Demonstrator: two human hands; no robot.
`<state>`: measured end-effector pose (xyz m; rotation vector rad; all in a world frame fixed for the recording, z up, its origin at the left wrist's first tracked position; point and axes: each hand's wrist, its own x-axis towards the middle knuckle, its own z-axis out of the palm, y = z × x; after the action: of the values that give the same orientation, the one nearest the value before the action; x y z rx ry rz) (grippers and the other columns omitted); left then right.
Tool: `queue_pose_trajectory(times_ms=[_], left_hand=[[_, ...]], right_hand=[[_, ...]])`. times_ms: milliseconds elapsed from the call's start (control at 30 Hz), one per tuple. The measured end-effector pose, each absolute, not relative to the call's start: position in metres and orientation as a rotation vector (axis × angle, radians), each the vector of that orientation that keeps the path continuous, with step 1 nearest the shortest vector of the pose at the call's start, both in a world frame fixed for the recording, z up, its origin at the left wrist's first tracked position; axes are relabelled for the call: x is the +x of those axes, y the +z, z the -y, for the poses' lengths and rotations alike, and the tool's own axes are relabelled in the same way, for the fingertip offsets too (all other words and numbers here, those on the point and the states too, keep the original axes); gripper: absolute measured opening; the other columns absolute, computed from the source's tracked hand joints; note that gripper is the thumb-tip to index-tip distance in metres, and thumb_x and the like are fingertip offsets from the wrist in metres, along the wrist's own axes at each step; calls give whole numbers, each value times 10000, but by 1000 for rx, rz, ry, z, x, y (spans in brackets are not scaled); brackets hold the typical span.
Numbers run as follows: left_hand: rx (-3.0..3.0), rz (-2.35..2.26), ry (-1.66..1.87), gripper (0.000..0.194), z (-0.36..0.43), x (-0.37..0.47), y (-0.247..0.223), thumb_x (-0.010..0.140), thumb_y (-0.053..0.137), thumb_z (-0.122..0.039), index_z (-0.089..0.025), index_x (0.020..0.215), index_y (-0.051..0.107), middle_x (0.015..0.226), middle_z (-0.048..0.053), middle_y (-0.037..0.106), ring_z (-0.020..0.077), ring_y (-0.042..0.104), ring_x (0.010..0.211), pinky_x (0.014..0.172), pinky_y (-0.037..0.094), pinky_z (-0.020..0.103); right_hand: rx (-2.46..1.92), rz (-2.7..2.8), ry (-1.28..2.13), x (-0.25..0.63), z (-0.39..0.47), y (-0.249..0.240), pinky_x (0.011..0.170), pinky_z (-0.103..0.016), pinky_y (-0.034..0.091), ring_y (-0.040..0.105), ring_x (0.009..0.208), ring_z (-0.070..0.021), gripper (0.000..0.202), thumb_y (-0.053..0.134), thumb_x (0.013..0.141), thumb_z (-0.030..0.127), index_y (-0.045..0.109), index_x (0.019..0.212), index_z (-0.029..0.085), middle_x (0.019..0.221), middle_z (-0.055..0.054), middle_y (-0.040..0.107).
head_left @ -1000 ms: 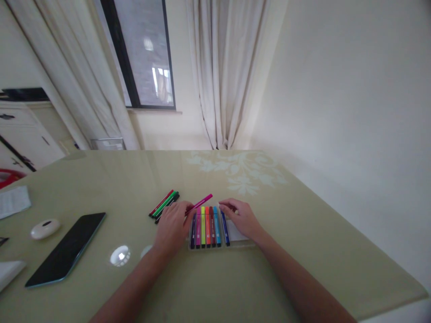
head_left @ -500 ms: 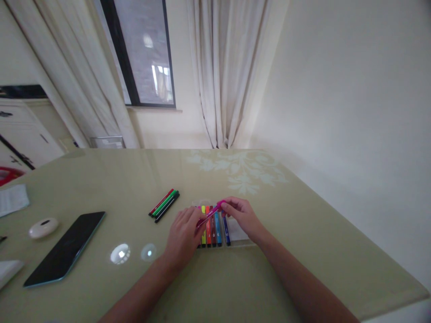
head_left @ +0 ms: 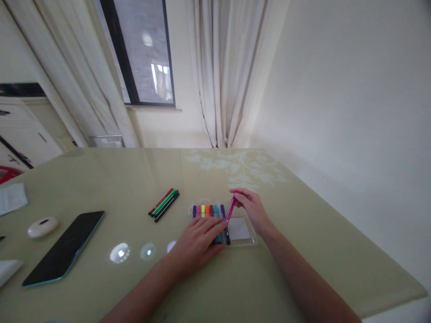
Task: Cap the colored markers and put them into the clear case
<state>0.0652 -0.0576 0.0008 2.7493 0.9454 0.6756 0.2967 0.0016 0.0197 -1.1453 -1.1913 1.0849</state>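
Observation:
A pink marker [head_left: 230, 209] is pinched at its top end by my right hand [head_left: 251, 207]; it tilts, its lower end near the fingertips of my left hand [head_left: 198, 237]. That left hand lies palm down with its fingers stretched over a row of coloured markers [head_left: 203, 210] in a clear plastic case [head_left: 252, 242]. A dark blue marker [head_left: 227, 235] lies apart from the row, toward the case's right half, beside a white card [head_left: 239, 229]. Several markers [head_left: 164, 204], red, green and black, lie together on the table, left of the case.
On the left of the table [head_left: 128, 179] are a black tablet or phone [head_left: 65, 249], a white rounded object [head_left: 42, 227], a paper [head_left: 13, 198] and a white object [head_left: 9, 270] at the edge. A wall [head_left: 353, 112] runs along the right side.
My right hand has moved slightly right with the pink marker, which is now steeper. My left hand has let go of it and moved right, flattening over the row.

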Motion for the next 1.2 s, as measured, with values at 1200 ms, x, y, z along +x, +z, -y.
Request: queue_pose_trajectory(times_ms=[1200], left_hand=[[2765, -1065, 667, 414, 50, 53, 10, 1009, 525, -438, -287, 1391, 585, 1320, 81, 645, 263, 588, 1194, 1032, 458, 434]], right_hand=[[-1389, 2028, 645, 297, 1, 5, 785, -305, 526, 694, 837, -189, 150, 717, 879, 190, 791, 1010, 200, 940, -64, 771]])
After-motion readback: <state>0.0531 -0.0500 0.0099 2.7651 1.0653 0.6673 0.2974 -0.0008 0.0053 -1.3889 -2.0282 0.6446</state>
